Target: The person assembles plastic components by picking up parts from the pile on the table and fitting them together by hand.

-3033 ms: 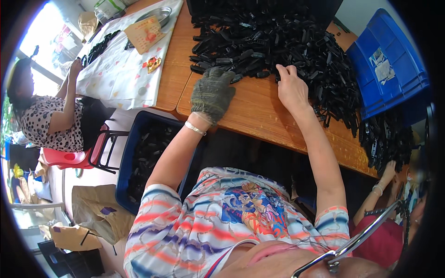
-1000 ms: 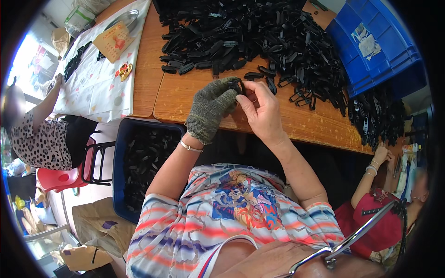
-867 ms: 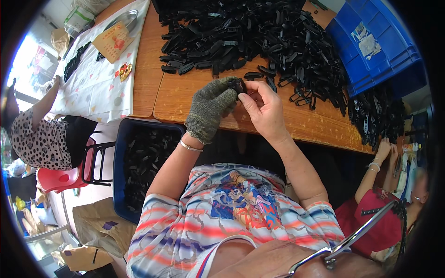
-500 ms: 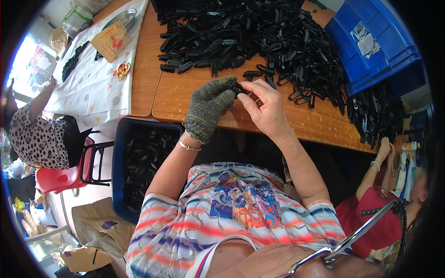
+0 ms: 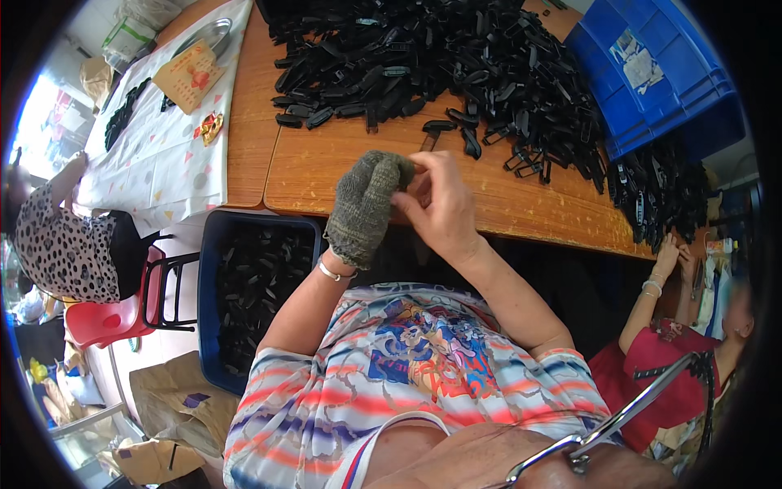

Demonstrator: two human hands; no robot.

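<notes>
My left hand (image 5: 366, 204), in a grey-green knitted glove, is closed above the table's front edge. My bare right hand (image 5: 440, 204) meets it from the right, fingers curled and thumb against the side of the glove. Whatever lies between them is hidden by the glove and fingers; half a second ago a small black plastic part showed there. Just beyond my hands lie a few loose black plastic clips (image 5: 471, 143). Behind them spreads a large heap of similar black plastic clips (image 5: 391, 73).
A blue crate (image 5: 684, 90) is tipped on its side at the right of the wooden table (image 5: 309, 171). At my left, a dark blue bin (image 5: 210, 301) holds many black parts. A co-worker's hands (image 5: 668, 257) touch the heap at far right; another person (image 5: 73, 244) sits left.
Both hands have drawn slightly toward me. The left glove has turned and now covers the black plastic part seen between the fingers before. The co-worker's hands at right have shifted slightly.
</notes>
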